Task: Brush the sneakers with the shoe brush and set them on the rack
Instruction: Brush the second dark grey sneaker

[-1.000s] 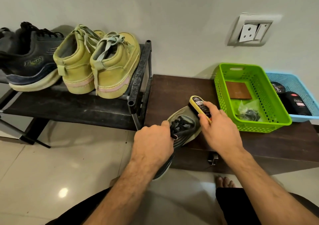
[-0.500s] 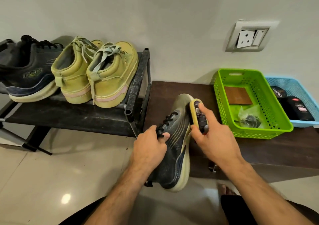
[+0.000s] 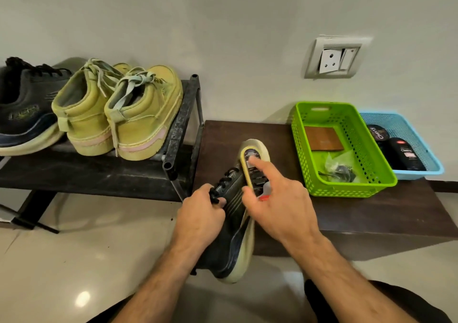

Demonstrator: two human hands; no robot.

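A dark sneaker [image 3: 231,246] with a pale sole lies tilted on its side, toe on the brown low table [image 3: 371,206] and heel over the floor. My left hand [image 3: 200,217] grips it at the laces. My right hand [image 3: 277,206] holds the yellow shoe brush [image 3: 250,164] against the sneaker's side near the toe, index finger stretched along the brush's back. On the black rack [image 3: 99,171] at the left stand the matching dark sneaker [image 3: 22,117] and two yellow-green sneakers [image 3: 111,114].
A green basket [image 3: 347,186] with a brown pad and a plastic bag sits on the table's right part. Beside it a blue basket [image 3: 421,171] holds polish containers. A wall socket [image 3: 332,58] is above. Shiny floor tiles lie below the rack.
The sneaker has turned from laces-up onto its side. The brush has shifted from the toe top to the sneaker's side and toward the toe. My right index finger now lies straight on the brush.
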